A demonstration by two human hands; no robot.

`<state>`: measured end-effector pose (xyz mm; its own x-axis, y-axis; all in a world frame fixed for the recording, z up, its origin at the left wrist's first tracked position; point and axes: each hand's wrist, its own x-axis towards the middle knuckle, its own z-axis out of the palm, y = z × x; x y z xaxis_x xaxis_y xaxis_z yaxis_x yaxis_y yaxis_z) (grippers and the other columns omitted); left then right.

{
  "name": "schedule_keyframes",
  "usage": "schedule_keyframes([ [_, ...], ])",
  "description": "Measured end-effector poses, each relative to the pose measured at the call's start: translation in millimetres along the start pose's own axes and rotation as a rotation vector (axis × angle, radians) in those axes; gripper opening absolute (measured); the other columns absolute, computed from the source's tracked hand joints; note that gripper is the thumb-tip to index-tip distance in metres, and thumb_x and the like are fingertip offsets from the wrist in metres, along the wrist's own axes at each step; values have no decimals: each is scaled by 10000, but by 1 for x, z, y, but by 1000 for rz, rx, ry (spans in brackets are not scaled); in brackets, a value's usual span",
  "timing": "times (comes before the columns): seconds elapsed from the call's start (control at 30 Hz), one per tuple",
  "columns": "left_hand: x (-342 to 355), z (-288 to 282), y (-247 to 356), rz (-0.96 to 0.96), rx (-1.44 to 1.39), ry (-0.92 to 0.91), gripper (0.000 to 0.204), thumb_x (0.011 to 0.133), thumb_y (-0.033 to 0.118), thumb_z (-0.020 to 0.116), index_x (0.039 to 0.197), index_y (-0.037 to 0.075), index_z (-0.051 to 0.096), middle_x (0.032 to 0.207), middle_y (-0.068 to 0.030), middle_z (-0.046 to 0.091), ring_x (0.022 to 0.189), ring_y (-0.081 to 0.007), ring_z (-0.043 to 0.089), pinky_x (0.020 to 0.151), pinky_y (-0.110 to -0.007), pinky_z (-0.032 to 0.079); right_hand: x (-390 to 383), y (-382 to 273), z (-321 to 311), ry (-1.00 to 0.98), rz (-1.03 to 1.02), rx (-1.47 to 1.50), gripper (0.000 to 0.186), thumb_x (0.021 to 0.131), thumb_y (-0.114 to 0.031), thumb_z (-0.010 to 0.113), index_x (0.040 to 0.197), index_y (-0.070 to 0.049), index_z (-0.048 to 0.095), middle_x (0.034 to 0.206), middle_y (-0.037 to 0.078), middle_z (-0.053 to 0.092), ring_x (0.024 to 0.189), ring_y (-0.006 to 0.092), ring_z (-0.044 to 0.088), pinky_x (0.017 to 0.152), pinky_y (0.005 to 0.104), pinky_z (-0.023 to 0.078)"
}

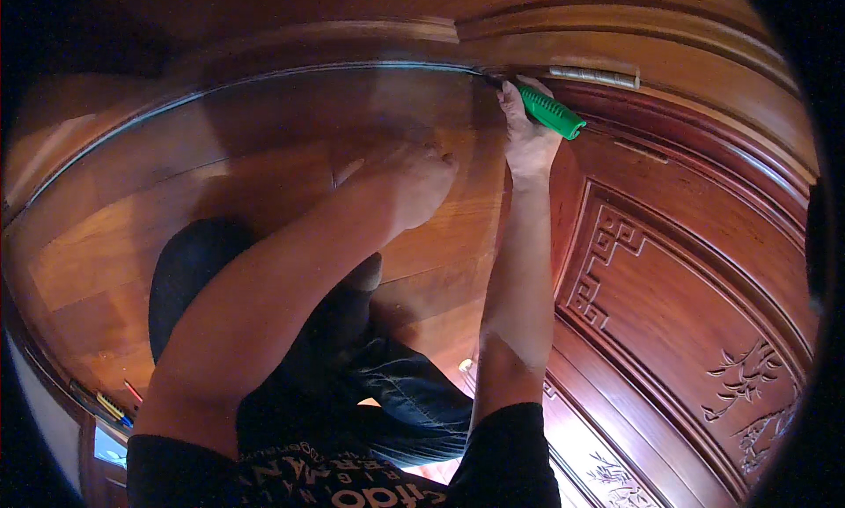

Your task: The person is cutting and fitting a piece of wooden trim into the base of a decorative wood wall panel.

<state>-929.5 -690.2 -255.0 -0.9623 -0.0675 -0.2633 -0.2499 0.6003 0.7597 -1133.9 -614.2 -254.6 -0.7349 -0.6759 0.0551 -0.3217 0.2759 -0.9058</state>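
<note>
My right hand (528, 143) grips a green-handled tool (553, 112) at the upper middle, its dark front end at the corner where a pale strip (378, 65) runs along the wooden moulding. My left hand (418, 178) is curled closed a little lower and to the left, over the plank surface (440, 261); its fingertips are in shadow, and I cannot make out whether anything is in them. A metal hinge (594, 76) sits on the wood just right of the green handle's top.
A carved reddish wooden door panel (669, 279) stands at the right. My folded legs in dark trousers (405, 402) are below me. Several slim tools (114, 407), yellow and red, lie along the lower left edge beside a pale wall (35, 402).
</note>
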Motion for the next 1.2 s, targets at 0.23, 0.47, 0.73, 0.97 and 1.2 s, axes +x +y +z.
schedule_keyframes([
  [0.23, -4, -18, 15, -21, -2, -52, 394, 945, 233, 688, 1234, -22, 609, 1231, -250, 667, 1170, -399, 653, 992, -496, 535, 1, -4, 1, 33, -206, -200, 262, 928, -94, 790, 1154, 10, 711, 983, 50, 743, 821, 111, 651, 763, 284, 553],
  [0.47, -1, 3, 8, -15, -61, -81, 365, 963, 198, 638, 1255, -16, 593, 1280, -259, 646, 1212, -407, 632, 1034, -510, 515, 7, -9, 11, -17, -229, -357, 260, 913, -117, 805, 1139, -14, 727, 966, 66, 755, 792, 111, 661, 748, 290, 566],
  [0.73, 2, 17, 7, 35, -31, -35, 341, 965, 125, 551, 1277, -9, 588, 1195, -244, 688, 1175, -392, 660, 980, -497, 544, 2, -2, 25, 155, -272, -507, 272, 877, -151, 832, 1117, -64, 739, 935, 142, 732, 811, 236, 703, 771, 346, 574],
  [0.97, -1, 7, 10, 59, 35, -12, 309, 933, 81, 551, 1214, -26, 622, 1133, -252, 709, 1068, -397, 698, 900, -493, 566, 17, -36, 5, -264, -247, -642, 299, 885, -187, 834, 1132, -46, 744, 1065, 125, 756, 939, 241, 721, 855, 340, 564],
  [1.2, 3, 9, 10, 22, 3, -19, 271, 917, 73, 581, 1155, -40, 646, 1130, -259, 707, 1051, -403, 703, 895, -503, 567, 31, -37, -8, -451, -218, -549, 338, 864, -199, 835, 1164, -72, 744, 1145, 161, 737, 1078, 321, 714, 938, 376, 557],
])
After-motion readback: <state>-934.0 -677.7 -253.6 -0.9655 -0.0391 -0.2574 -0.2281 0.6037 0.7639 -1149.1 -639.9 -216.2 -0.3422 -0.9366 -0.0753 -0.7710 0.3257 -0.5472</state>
